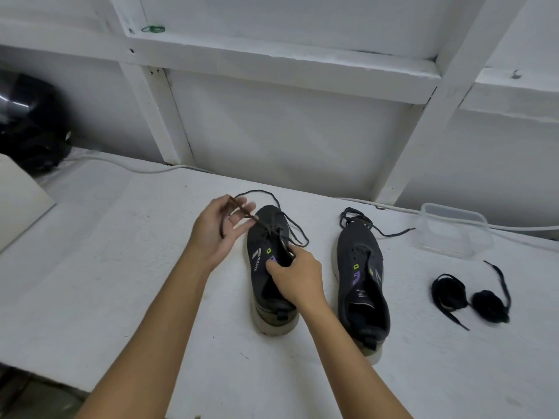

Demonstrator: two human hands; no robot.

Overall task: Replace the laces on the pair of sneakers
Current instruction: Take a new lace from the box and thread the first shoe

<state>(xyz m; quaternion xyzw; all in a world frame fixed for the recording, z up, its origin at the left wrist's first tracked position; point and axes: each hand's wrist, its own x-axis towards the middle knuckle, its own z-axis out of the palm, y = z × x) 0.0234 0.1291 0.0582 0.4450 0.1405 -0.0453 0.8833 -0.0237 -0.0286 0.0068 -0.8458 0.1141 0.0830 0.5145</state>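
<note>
2 dark grey knit sneakers, left one (270, 273) and right one (361, 285), stand apart on a white painted tabletop (121, 282) below white framed wall panels (287, 122). The left hand (216, 229) pinches a brown lace (239, 211); the right hand (298, 276) grips the left one's tongue. No writing is readable.

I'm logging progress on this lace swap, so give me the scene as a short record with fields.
left hand: pinches the brown lace
right hand: grips the left sneaker at its eyelets
right sneaker: untouched, a dark lace loose at its toe
bundled black laces: lie right of the sneakers
clear container: stands behind the bundles
table: white
</note>
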